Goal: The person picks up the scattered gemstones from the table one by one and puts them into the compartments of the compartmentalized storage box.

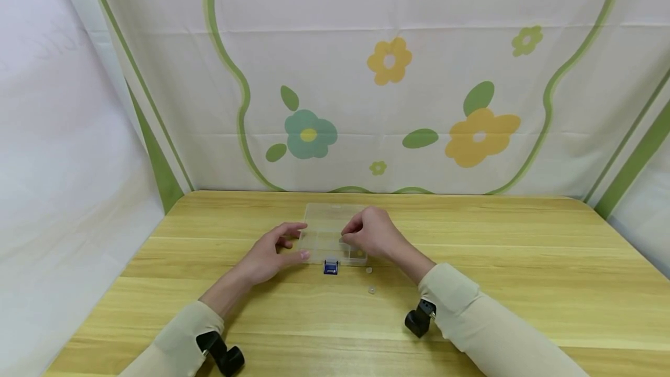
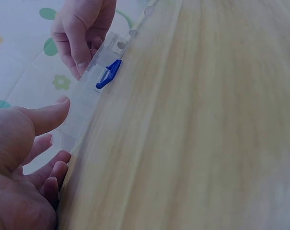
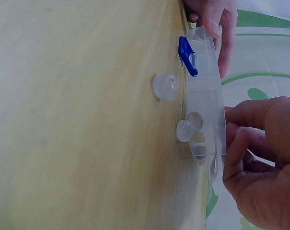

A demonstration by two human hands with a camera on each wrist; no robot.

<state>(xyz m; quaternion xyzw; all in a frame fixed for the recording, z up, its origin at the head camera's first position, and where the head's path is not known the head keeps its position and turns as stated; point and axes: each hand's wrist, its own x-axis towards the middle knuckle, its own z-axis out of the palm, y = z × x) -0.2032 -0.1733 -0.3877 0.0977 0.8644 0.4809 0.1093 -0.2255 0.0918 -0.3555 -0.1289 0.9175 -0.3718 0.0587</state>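
A clear plastic compartment box point(image 1: 327, 241) stands on the table, its transparent lid point(image 1: 330, 214) raised at the back and a blue latch point(image 1: 331, 267) hanging at the front. My left hand point(image 1: 269, 255) is spread at the box's left side, thumb by the front corner and fingers behind. Over the right part of the box is my right hand point(image 1: 374, 231), fingers bent and tips close together; whether anything small lies between them is hidden. Small translucent pieces point(image 3: 196, 120) show in the front right compartment. Two more, a nearer piece point(image 1: 371, 290) and a farther piece point(image 1: 369, 270), lie outside on the table.
The wood-grain table point(image 1: 471, 307) reaches back to a white curtain point(image 1: 335, 86) printed with flowers. White fabric also closes off the left and right sides. Each sleeve carries a black wrist camera, the left camera point(image 1: 222, 354) and the right camera point(image 1: 420, 319).
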